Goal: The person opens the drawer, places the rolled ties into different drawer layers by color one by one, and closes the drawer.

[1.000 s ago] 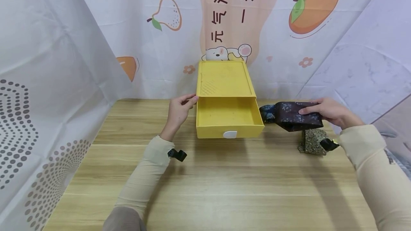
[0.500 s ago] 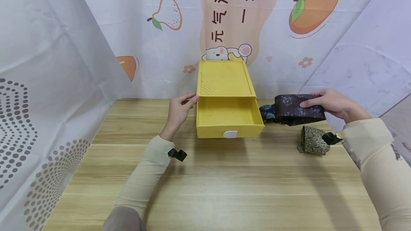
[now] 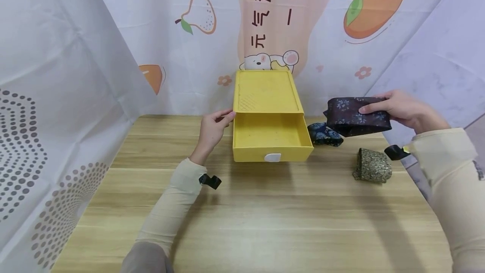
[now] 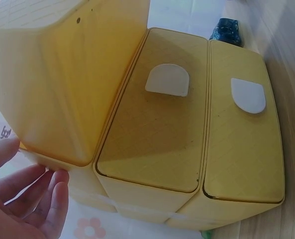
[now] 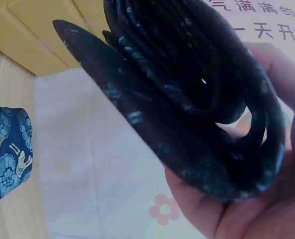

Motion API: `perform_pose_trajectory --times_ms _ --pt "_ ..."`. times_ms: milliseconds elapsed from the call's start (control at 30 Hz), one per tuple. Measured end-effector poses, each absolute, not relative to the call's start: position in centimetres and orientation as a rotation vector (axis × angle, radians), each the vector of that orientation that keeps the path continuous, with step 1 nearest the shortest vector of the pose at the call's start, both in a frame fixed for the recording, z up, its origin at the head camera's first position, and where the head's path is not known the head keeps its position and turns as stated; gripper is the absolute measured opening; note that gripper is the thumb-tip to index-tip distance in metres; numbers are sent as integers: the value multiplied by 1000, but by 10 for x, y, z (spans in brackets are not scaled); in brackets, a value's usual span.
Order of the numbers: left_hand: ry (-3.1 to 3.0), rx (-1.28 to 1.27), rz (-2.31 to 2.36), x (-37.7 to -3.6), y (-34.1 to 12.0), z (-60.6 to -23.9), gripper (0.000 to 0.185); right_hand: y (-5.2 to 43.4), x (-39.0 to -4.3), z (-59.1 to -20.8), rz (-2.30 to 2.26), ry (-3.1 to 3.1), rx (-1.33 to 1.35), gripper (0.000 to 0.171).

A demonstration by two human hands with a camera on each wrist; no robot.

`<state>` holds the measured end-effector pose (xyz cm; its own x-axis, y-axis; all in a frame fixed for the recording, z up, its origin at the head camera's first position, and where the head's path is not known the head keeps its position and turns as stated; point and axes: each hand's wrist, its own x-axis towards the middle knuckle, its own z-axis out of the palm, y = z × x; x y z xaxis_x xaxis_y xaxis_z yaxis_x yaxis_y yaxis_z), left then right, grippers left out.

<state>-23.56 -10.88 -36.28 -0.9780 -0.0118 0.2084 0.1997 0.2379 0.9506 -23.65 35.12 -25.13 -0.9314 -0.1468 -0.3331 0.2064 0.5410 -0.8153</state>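
A yellow drawer cabinet (image 3: 267, 92) stands at the back of the table, its top drawer (image 3: 273, 153) pulled out and empty inside. My left hand (image 3: 212, 132) touches the cabinet's upper left front corner; in the left wrist view its fingers (image 4: 55, 199) rest along the side. My right hand (image 3: 407, 111) grips a dark, flower-patterned rolled necktie (image 3: 358, 117), raised to the right of the cabinet. Loose folds and a pointed end show in the right wrist view. Below lies a blue patterned rolled necktie (image 3: 323, 134) next to the cabinet.
A gold-and-black speckled roll of cloth (image 3: 373, 166) lies near the table's right edge. Two shut drawers with white tabs (image 4: 167, 79) sit below the pulled-out one. A printed curtain (image 3: 182, 62) hangs right behind the cabinet.
My right hand has lifted the dark necktie up and slightly right, uncovering more of the blue necktie and the speckled roll. The left hand stays at the cabinet corner.
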Motion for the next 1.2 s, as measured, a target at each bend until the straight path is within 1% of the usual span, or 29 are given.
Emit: perform_pose_trajectory --times_ms 767,933,1000,1167,1200 --pt "-2317 -161 -1824 -236 -107 -366 39 315 -248 -220 -1518 2269 71 22" --pt "-2309 -164 -1844 -235 -107 -366 39 303 -249 -217 -1579 2240 -5 21" --pt "-2314 -162 -1839 -235 -108 -366 39 296 -249 -216 -1626 2235 -44 26" --pt "-2312 -169 -1833 -235 -107 -365 38 279 -250 -215 -1630 2223 -106 25" --pt "-2309 -171 -1837 -235 -106 -365 38 276 -251 -215 -1611 2219 -106 20"
